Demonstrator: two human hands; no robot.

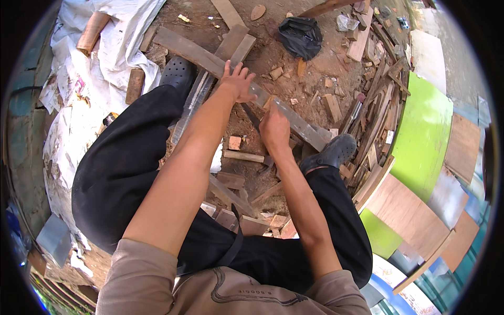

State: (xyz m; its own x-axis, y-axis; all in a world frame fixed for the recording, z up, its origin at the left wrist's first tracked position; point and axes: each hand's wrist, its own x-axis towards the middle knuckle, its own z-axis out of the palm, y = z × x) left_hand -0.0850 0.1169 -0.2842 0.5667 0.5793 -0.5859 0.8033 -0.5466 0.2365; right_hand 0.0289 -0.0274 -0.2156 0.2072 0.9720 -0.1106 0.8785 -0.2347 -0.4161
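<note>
Below, two hands (239, 81) (274, 128) touch one plank (286, 115).

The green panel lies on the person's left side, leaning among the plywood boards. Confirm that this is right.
Not right. The head view shows the green panel on the person's right side, leaning among the plywood boards. On the left lies white sheeting.
</note>
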